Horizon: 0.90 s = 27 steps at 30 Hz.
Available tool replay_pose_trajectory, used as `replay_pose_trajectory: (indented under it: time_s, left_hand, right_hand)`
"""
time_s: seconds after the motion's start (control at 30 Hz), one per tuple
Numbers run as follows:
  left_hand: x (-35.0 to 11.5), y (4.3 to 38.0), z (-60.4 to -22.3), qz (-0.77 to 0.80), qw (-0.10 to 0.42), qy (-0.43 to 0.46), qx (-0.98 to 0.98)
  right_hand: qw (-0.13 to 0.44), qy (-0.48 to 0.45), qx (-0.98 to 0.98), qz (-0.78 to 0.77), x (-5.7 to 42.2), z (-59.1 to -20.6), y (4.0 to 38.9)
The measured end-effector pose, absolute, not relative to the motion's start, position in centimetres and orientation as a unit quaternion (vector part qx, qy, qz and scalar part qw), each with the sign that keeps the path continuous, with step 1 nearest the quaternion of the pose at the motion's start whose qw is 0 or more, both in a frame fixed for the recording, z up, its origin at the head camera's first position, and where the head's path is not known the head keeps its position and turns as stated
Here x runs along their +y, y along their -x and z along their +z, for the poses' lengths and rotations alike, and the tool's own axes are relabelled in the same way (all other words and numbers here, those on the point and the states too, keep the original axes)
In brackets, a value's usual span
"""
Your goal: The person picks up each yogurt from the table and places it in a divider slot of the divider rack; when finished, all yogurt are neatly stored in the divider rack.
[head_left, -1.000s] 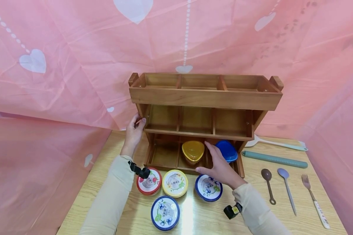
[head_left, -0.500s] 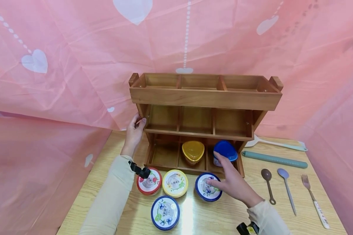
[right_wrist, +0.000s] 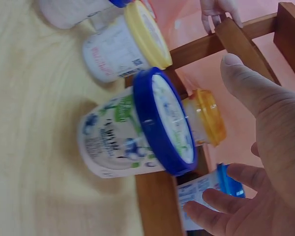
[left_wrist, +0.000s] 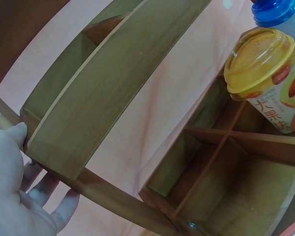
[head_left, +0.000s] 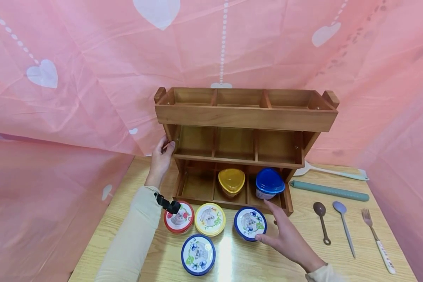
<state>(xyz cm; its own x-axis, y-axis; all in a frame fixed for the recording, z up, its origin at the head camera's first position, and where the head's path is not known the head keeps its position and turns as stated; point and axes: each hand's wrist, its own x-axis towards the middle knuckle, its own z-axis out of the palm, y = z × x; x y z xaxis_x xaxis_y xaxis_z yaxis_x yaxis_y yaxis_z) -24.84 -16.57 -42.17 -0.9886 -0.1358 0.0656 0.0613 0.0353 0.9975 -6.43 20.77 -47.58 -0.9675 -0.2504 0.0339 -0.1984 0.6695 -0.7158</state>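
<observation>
- Pink sheeting (head_left: pixel 91 98) with white hearts hangs behind and beside a pale wooden bench (head_left: pixel 239 262).
- On the bench stands a three-tier wooden rack (head_left: pixel 246 117). Its bottom tier holds a yellow-lidded cup (head_left: pixel 231 181) in the middle compartment and a blue-lidded cup (head_left: pixel 269 183) in the right one.
- The left hand (head_left: pixel 160 158) holds the rack's left upright, grip curled round the post.
- The right hand (head_left: pixel 288 238) hovers with its grip spread and holding nothing, fingertips just beside the blue-rimmed tub (head_left: pixel 249 223) in front of the rack.
- Three more tubs, red-rimmed (head_left: pixel 178 217), yellow-rimmed (head_left: pixel 209 219) and blue-rimmed (head_left: pixel 198 255), stand left of it.
</observation>
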Motion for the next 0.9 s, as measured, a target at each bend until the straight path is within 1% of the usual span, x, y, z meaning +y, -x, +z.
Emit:
replay_pose_trajectory:
  time_s: [0.33,0.53,0.8,0.9]
  left_hand:
    - [-16.5,24.6,-42.0,-0.692,0.066,-0.029,-0.718]
    - [-16.5,24.8,-42.1,-0.693,0.073,-0.027,-0.716]
    - [-16.5,24.9,-42.1,-0.696,0.086,-0.023,-0.712]
    - [-16.5,24.9,-42.1,-0.692,0.081,-0.025,-0.717]
  right_hand:
    - [0.07,0.064,0.901,-0.423,20.5,-49.9,5.4]
    - [0.105,0.031,0.889,-0.445,20.4,-50.7,5.1]
    - [0.12,0.005,0.862,-0.492,19.7,-52.3,5.1]
    - [0.123,-0.002,0.857,-0.5,19.4,-52.6,5.1]
